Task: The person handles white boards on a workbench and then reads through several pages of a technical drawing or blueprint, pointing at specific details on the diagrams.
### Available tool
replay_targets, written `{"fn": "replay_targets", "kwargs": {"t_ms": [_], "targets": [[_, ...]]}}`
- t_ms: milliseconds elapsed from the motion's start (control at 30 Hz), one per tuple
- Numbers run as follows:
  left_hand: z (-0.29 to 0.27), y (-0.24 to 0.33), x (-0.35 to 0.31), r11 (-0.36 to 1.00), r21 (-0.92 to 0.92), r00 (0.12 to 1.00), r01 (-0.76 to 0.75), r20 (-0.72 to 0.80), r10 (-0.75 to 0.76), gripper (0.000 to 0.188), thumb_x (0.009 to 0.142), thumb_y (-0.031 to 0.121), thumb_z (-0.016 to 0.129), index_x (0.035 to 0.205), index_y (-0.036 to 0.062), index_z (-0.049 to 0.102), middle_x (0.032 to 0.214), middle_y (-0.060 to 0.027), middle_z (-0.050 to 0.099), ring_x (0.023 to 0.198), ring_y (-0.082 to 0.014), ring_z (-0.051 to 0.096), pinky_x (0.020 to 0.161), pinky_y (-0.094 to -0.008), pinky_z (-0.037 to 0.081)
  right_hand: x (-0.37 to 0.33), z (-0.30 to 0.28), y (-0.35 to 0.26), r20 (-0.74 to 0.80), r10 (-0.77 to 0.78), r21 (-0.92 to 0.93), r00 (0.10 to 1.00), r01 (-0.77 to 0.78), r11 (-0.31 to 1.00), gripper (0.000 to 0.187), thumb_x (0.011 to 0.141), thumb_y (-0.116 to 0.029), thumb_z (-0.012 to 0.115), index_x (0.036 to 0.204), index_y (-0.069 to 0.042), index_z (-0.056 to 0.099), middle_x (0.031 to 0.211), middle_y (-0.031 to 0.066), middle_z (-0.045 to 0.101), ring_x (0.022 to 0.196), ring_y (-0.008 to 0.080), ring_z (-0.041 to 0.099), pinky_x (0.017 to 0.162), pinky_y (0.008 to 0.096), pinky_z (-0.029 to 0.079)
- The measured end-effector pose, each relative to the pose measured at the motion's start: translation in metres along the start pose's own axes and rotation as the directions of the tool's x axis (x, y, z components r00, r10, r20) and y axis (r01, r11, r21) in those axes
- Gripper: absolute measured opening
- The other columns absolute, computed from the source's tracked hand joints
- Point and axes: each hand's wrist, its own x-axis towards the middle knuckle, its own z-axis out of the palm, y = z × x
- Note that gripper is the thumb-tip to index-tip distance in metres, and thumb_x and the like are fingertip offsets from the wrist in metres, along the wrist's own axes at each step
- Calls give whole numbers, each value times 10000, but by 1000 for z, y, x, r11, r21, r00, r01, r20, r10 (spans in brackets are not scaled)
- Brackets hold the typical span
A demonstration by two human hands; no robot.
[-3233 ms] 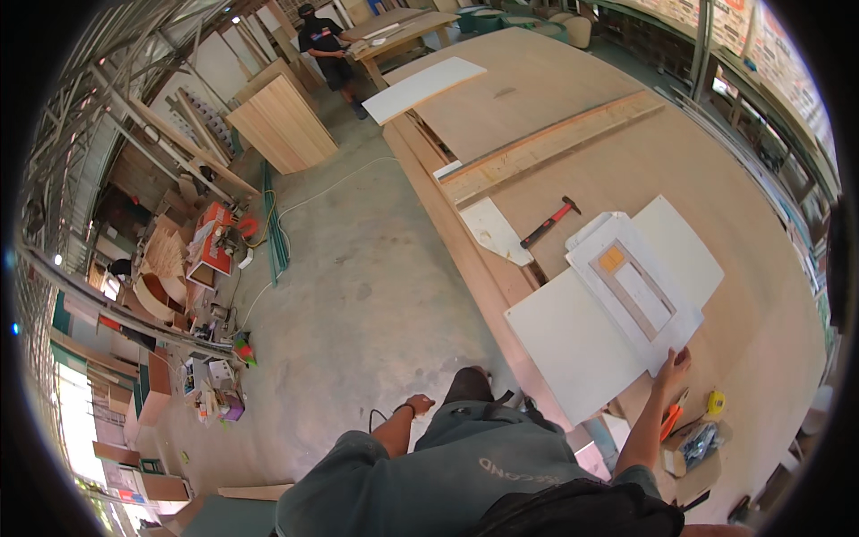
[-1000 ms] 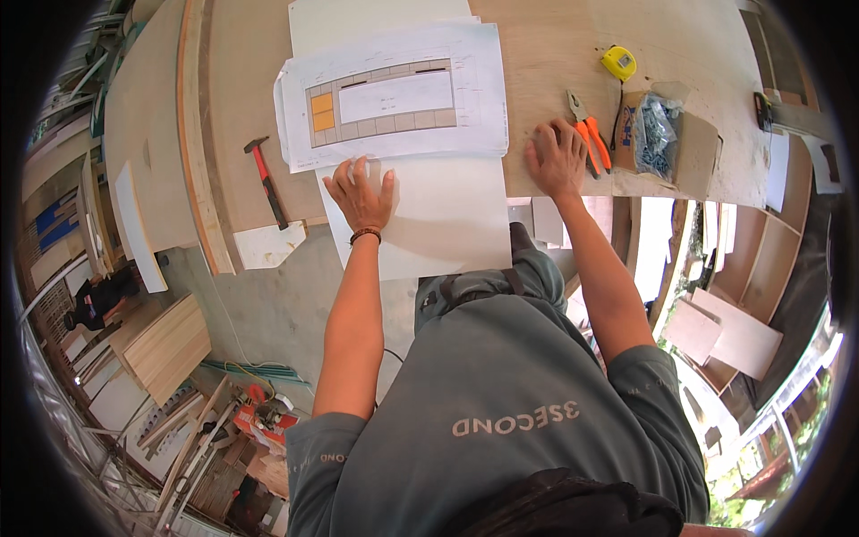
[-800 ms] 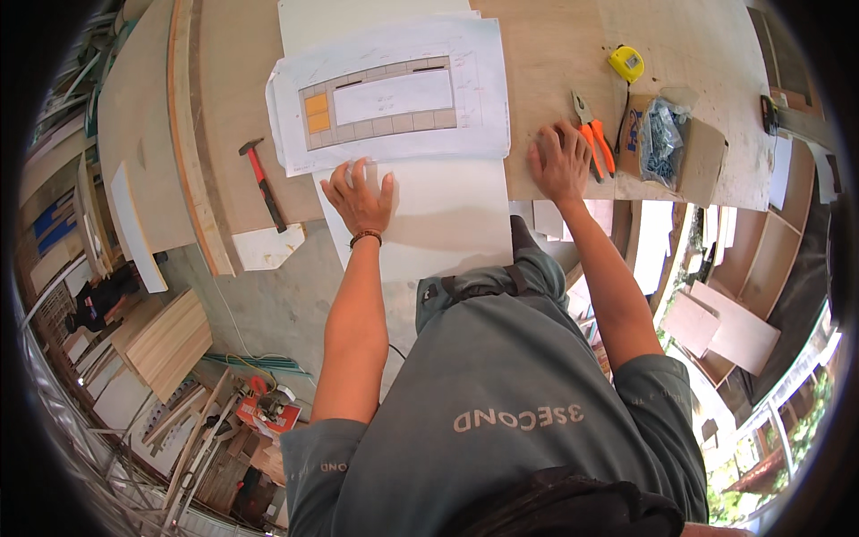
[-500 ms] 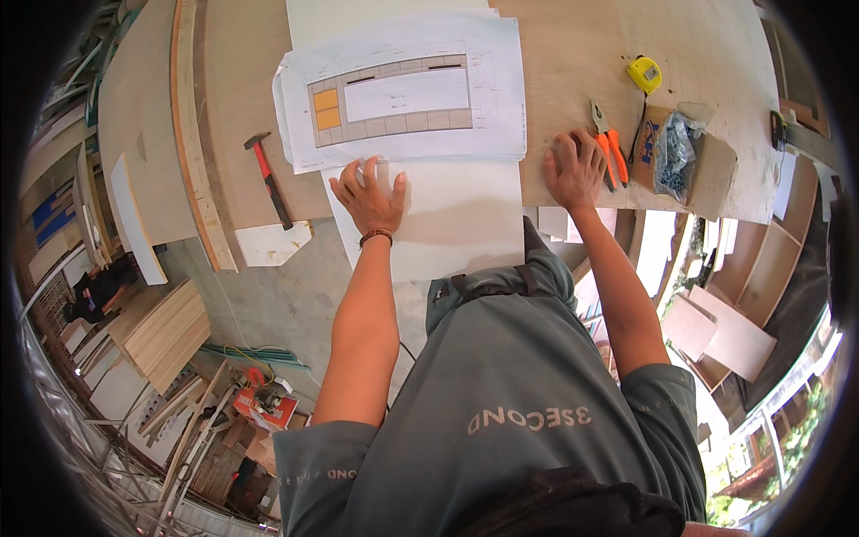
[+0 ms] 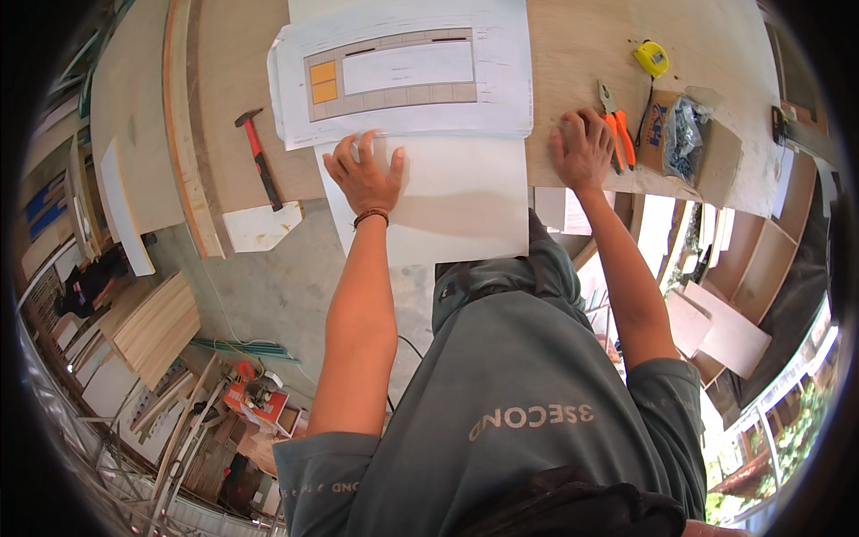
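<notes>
Both hands lie open and flat, the left hand (image 5: pixel 365 175) on the white board (image 5: pixel 447 201) below the drawing (image 5: pixel 403 72), the right hand (image 5: pixel 582 148) on the surface (image 5: pixel 582 54) beside orange pliers (image 5: pixel 617 134); nothing looks cut yet.

Lying flat on the plywood worktop (image 5: pixel 591 54): a large white drawing sheet (image 5: pixel 407 76) bearing a grey strip plan with two orange squares at nine o'clock. Overhanging the worktop edge at six o'clock: a plain white board (image 5: pixel 447 201).
</notes>
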Motion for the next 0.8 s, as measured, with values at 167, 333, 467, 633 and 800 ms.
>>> {"fn": "replay_targets", "kwargs": {"t_ms": [167,333,467,633,800], "targets": [[-2,-1,-2,1000,-9,1000,25,9,-25,591,952,625,634,1385,241,519,1387,-81,436,1396,-295,403,1262,-649,163,0,0,-2,-2,-5,8,1000,5,1000,350,917,-331,723,1234,-230,615,1319,45,530,1274,324,491,1090,507,384],[-1,2,-3,1000,-2,1000,6,-3,-6,592,951,616,641,1388,236,520,1391,-89,439,1397,-304,404,1263,-649,161,-3,-2,0,-3,0,-11,1000,0,1000,350,908,-320,729,1223,-220,617,1322,45,536,1268,321,496,1078,510,393],[0,-1,-4,1000,-12,1000,13,17,-13,592,950,613,644,1389,236,520,1392,-95,438,1398,-312,401,1264,-651,158,-1,-2,-1,-30,-15,23,999,16,1000,344,907,-322,729,1217,-220,623,1312,46,544,1261,324,500,1075,512,398],[-2,-1,-3,1000,-16,1000,22,5,-22,594,949,614,645,1387,233,520,1392,-100,437,1397,-311,401,1261,-653,169,-1,1,-2,-20,-4,9,1000,4,1000,358,909,-339,731,1232,-224,627,1322,44,542,1274,322,499,1082,507,397],[-4,1,-2,1000,5,1000,17,-14,-17,590,955,635,627,1379,238,522,1383,-94,425,1392,-303,393,1264,-641,171,-2,0,-2,-4,9,-9,1000,-9,1000,369,919,-354,723,1252,-229,625,1331,36,528,1289,317,491,1085,510,393]]}}
